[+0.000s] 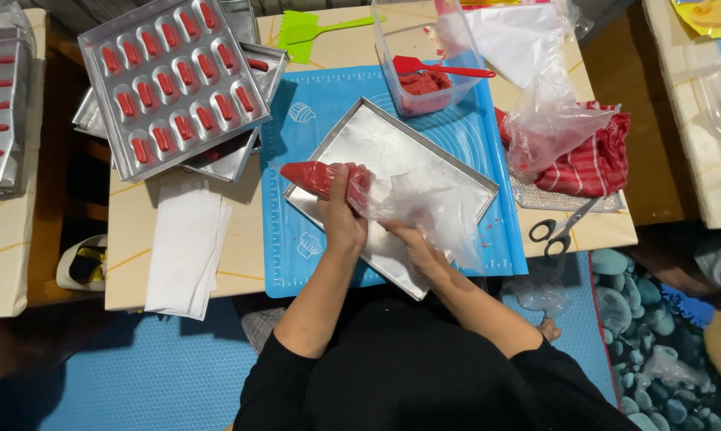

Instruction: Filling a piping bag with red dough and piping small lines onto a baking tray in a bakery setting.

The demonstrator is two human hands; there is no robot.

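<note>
Clear piping bag (352,185) of red batter, tip leftward, above metal tray (376,144)

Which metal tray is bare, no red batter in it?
The flat rectangular tray on the blue mat, under both hands. The moulded tray up left has oval wells filled with red strips; the flat one has none.

A metal mould tray (173,80) filled with red batter sat at the surface's (129,263) far left, a green spatula (304,33) beyond it. White paper sheets (186,249) lay nearer — scissors (560,230) rested at the right, beside a red striped cloth (596,164).
</note>
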